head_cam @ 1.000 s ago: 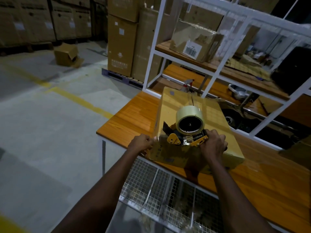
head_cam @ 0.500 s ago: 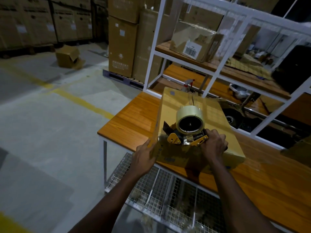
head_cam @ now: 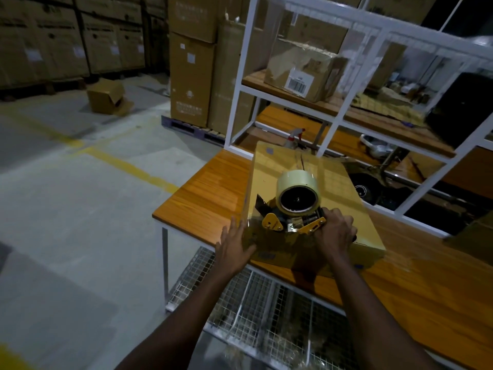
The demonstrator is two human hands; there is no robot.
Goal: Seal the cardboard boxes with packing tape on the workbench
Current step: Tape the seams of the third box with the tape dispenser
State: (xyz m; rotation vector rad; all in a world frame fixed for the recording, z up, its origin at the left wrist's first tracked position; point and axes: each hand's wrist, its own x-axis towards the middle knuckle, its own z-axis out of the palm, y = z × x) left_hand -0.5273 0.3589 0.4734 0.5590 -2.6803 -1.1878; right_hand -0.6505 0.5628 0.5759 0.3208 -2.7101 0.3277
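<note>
Now | right hand (head_cam: 336, 234) grips tape dispenser (head_cam: 293, 209) | left hand (head_cam: 234, 247) flat on cardboard box (head_cam: 277, 166)

Closed brown cardboard box (head_cam: 306, 182) lying flat on workbench (head_cam: 202, 193), yellow tape dispenser (head_cam: 292, 209) at its near edge

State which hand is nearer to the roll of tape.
Right. The right hand grips the dispenser just below the roll of tape; the left hand lies flat on the box's near-left corner.
</note>
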